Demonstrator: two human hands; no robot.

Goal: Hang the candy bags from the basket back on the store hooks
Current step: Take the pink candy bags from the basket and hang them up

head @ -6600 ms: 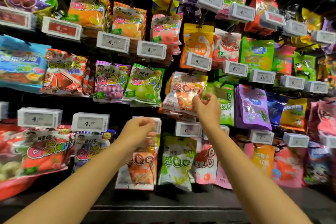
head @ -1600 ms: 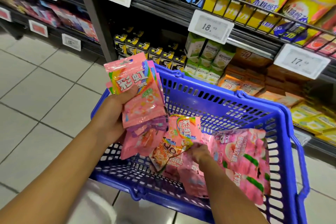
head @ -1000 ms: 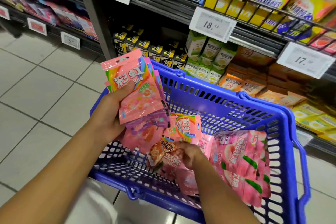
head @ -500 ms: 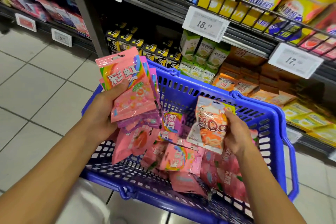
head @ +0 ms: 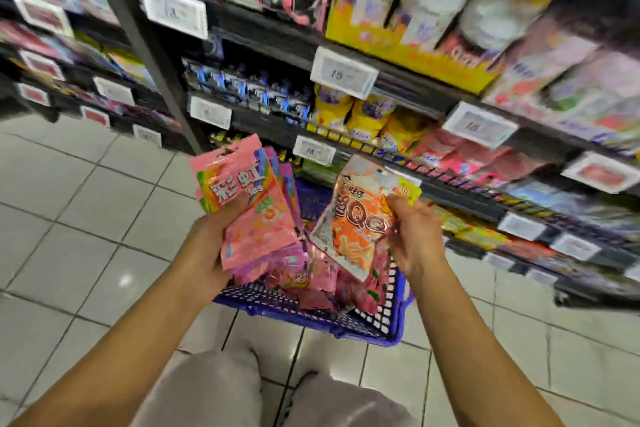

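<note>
My left hand [head: 207, 246] grips a stack of pink candy bags [head: 256, 218], the front one with a rainbow stripe and white characters. My right hand [head: 412, 236] pinches the top right corner of an orange and white candy bag [head: 353, 218], held upright above the basket. The blue plastic basket [head: 391, 319] stands on the floor below both hands, with several pink bags [head: 332, 284] lying in it. No store hooks are in view.
Shelves of snack packs with white price tags [head: 343, 73] fill the right and the back. A dark upright post [head: 152, 55] divides the shelving. Grey floor tiles [head: 69, 236] spread to the left. My legs in light trousers [head: 214, 392] show at the bottom edge.
My right hand has lifted the orange and white bag higher out of the basket. The view has tilted up and blurred, so the basket sits lower and more shelves show.
</note>
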